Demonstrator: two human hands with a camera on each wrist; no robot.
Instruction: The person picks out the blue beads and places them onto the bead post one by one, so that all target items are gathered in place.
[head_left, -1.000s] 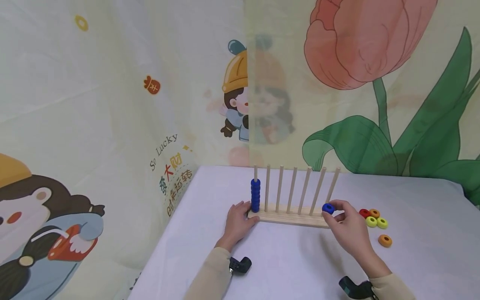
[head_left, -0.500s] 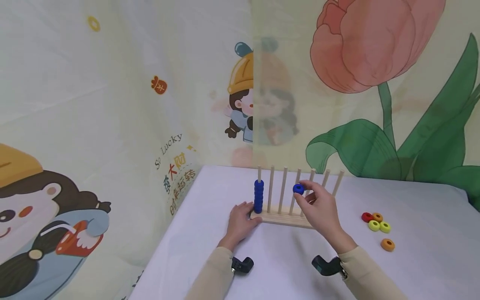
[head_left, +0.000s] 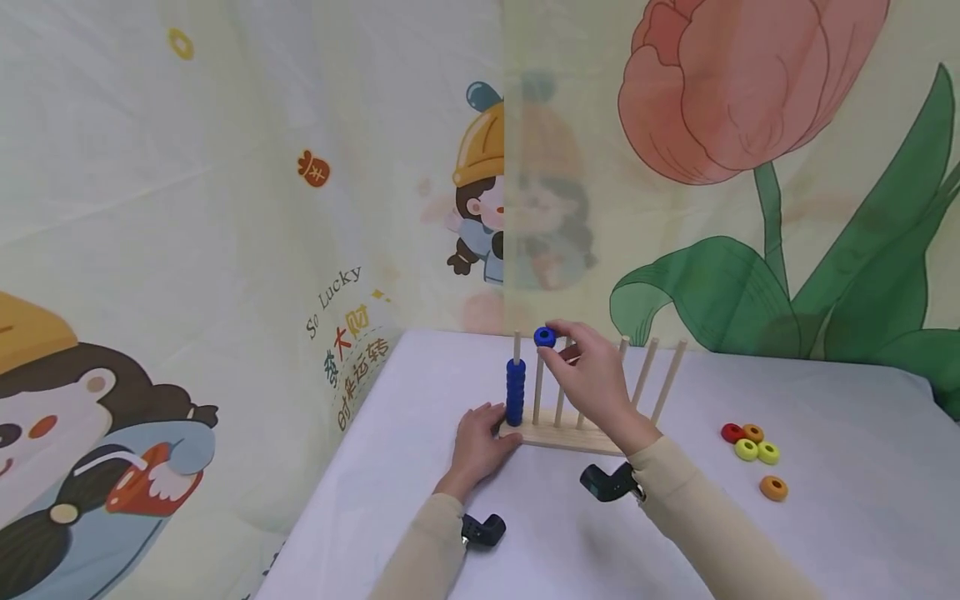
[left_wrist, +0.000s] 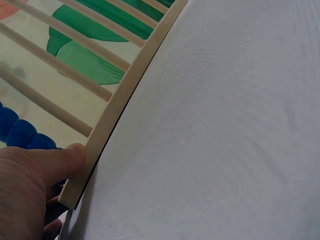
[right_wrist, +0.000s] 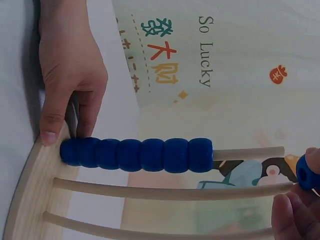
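Note:
A wooden peg rack [head_left: 561, 437] with a row of upright pegs stands on the table. My left hand [head_left: 477, 442] grips the left end of its base, thumb in front and fingers behind, as the left wrist view shows. The leftmost peg carries a stack of several blue beads [right_wrist: 131, 155], with its bare tip above them. Between thumb and fingertips my right hand [head_left: 596, 379] pinches a single blue bead [head_left: 544, 337]. That bead is at the top of the second peg from the left, its hole showing, just right of the stacked peg.
On the table [head_left: 675, 517] to the right lie a red bead [head_left: 732, 432], two yellow beads [head_left: 746, 450] and an orange bead [head_left: 753, 432] in a cluster. Another orange bead [head_left: 774, 488] lies nearer. A printed cloth [head_left: 420, 150] hangs behind the table.
My right hand has carried the blue bead left and up, from the rack's right end to near the leftmost pegs. My left hand has stayed on the base.

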